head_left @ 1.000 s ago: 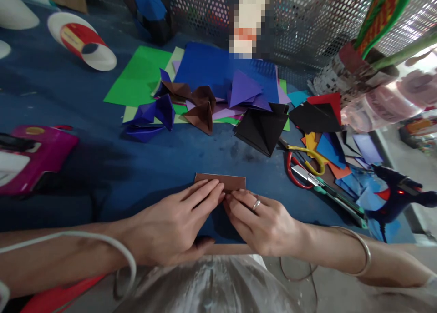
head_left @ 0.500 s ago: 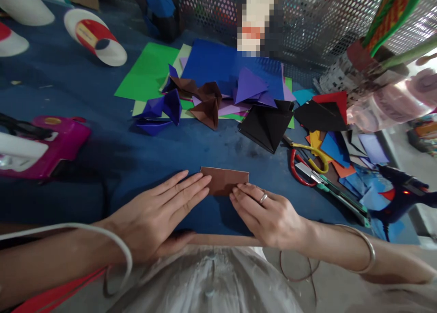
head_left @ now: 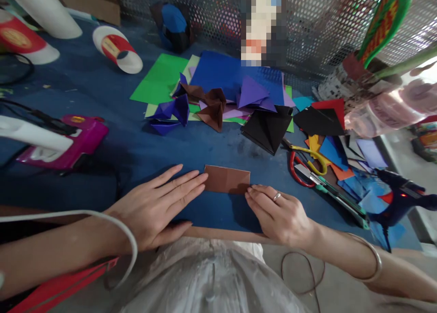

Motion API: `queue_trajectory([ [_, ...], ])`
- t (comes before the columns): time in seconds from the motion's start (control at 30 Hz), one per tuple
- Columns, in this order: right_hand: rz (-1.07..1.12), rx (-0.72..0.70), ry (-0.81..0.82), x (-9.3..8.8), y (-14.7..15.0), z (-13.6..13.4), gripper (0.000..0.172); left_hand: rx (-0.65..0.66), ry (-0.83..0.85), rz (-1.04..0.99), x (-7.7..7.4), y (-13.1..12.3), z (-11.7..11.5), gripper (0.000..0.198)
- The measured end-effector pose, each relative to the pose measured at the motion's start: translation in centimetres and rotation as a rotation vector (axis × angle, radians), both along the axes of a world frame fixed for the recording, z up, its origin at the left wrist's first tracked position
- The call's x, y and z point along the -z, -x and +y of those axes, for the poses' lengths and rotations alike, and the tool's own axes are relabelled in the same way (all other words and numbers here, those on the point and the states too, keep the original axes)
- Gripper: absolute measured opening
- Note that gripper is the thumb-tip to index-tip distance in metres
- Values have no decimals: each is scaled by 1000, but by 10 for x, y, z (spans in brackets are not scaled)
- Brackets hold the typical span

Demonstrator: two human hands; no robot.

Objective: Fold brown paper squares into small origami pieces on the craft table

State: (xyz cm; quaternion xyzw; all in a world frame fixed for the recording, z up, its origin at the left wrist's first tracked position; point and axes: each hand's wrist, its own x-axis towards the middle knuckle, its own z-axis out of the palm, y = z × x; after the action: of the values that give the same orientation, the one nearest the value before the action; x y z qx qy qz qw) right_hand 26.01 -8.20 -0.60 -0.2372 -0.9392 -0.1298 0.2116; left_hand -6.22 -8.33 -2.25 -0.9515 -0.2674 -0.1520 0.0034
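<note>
A brown paper rectangle [head_left: 227, 180] lies flat on the blue tabletop [head_left: 177, 153] near its front edge. My left hand [head_left: 164, 204] rests open and flat, fingers spread, its fingertips at the paper's left edge. At the lower right corner of the paper, the fingertips of my right hand [head_left: 278, 210] touch it; those fingers are bent and pressed together. Beyond the paper are folded brown pieces [head_left: 213, 106], folded dark blue pieces [head_left: 170, 115], purple ones [head_left: 254, 94] and a black folded piece [head_left: 268, 126].
Scissors [head_left: 317, 160], a cutter [head_left: 337, 201] and a glue gun [head_left: 401, 197] lie at the right, beside paper scraps. A magenta device [head_left: 82, 138] and paper cups [head_left: 118, 49] stand left. Flat green paper [head_left: 159, 78] and a mesh panel [head_left: 211, 12] are behind.
My right hand has slid right along the paper to its lower right corner, uncovering more of it. My left hand has shifted slightly off the left end. The camera view has shifted too.
</note>
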Motion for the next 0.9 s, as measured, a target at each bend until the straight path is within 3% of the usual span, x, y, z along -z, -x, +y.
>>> queue_trajectory([
  [0.1,-3,-16,-30,1,-1,1,26,-1,-66,-68,2,-8,1,53],
  [0.23,-36,-40,-60,1,0,1,25,152,-278,-118,-3,-35,7,41],
  [0.47,-35,-25,-28,2,0,0,29,152,-88,-85,-15,-66,19,42],
  [0.63,-52,-11,-22,1,-2,-1,29,142,-86,-69,-17,-57,18,36],
  [0.9,-40,6,-35,3,-4,-2,24,62,-147,-55,-18,-18,14,33],
])
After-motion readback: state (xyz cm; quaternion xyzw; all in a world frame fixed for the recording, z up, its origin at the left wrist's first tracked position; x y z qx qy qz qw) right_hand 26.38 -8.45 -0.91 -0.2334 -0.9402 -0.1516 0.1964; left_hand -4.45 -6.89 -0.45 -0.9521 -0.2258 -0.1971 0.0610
